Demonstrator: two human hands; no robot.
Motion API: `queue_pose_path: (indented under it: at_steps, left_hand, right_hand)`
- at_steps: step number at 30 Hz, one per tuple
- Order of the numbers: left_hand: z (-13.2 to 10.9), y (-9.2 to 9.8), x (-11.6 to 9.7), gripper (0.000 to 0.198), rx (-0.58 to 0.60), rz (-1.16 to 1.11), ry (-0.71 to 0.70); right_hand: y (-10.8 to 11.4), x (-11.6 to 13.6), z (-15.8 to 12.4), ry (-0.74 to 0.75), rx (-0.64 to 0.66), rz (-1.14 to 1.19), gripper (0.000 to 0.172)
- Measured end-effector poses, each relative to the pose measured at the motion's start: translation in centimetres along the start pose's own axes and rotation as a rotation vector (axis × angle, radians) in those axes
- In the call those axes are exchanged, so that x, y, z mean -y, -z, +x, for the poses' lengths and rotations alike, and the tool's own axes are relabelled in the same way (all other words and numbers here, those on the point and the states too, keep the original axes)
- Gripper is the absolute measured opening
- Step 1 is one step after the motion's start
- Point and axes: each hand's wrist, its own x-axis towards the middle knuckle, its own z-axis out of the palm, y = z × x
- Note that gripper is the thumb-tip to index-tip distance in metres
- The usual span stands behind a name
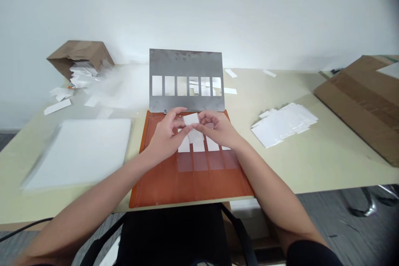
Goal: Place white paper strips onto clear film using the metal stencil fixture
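Between both hands a small white card (191,119) is held up above the orange board (168,183). My left hand (166,135) is closed, thumb and fingers on the card's left side. The fingers of my right hand (220,129) pinch its right side. Below them, several white cards (198,146) lie in a row on the board, with pinkish rectangles (201,161) just in front. My hands and right forearm cover part of that row. Behind the board stands a grey metal plate (187,62), upright, with a row of rectangular cutouts.
A stack of white sheets (81,149) lies left of the board. Loose white cards (285,122) are piled at the right, near a large cardboard box (358,104). At the back left, a smaller carton (84,50) on its side spills white pieces (82,72).
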Motion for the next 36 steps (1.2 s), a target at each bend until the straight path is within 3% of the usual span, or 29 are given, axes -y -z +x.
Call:
queue_pose_path:
  at_steps: [5, 9, 11, 14, 16, 18, 22, 24, 27, 30, 33, 36]
  left_hand:
    - [-0.5, 0.3, 0.7, 0.048, 0.013, -0.02, 0.046]
    - [-0.9, 1.6, 1.4, 0.042, 0.031, 0.111, -0.022]
    - [-1.1, 2.4, 2.0, 0.034, 0.061, 0.25, -0.051]
    - [-1.4, 3.3, 3.1, 0.027, 0.089, 0.446, -0.091]
    - [-1.6, 3.6, 3.8, 0.026, 0.077, 0.52, -0.129]
    - [-1.6, 3.5, 4.3, 0.024, 0.073, 0.553, -0.175]
    - [-1.5, 3.1, 4.5, 0.022, 0.081, 0.597, -0.261]
    - [-1.5, 3.0, 4.5, 0.021, 0.073, 0.616, -0.295]
    - [-1.7, 3.0, 4.6, 0.019, 0.068, 0.646, -0.348]
    - [-1.8, 3.0, 4.7, 0.017, 0.059, 0.667, -0.386]
    - [-1.9, 3.0, 4.7, 0.02, 0.059, 0.669, -0.385]
    - [-1.9, 3.0, 4.7, 0.03, 0.075, 0.674, -0.353]
  right_hand:
    - [1.0, 1.1, -0.1, 0.004, 0.038, -0.097, 0.024]
    - [5.7, 2.5, -1.4, -0.04, 0.035, -0.373, 0.022]
    - [8.9, 2.5, -2.6, -0.166, 0.049, -0.557, 0.026]
    - [12.9, 1.2, -4.6, -0.474, -0.089, -0.717, 0.024]
    - [14.5, -0.4, -5.7, -0.629, -0.173, -0.801, 0.022]
    - [15.0, -1.7, -6.4, -0.667, -0.273, -0.905, 0.022]
    - [13.8, -1.7, -6.3, -0.533, -0.415, -1.066, 0.022]
    - [12.2, -0.2, -5.5, -0.379, -0.332, -0.982, 0.022]
    - [8.7, 2.0, -3.5, -0.066, -0.087, -0.809, 0.023]
    - [4.4, 2.3, -1.5, 0.191, 0.098, -0.737, 0.021]
    - [0.7, 0.4, -0.7, 0.329, 0.081, -0.695, 0.036]
    - [-1.1, -1.6, -1.0, 0.377, 0.073, -0.717, 0.052]
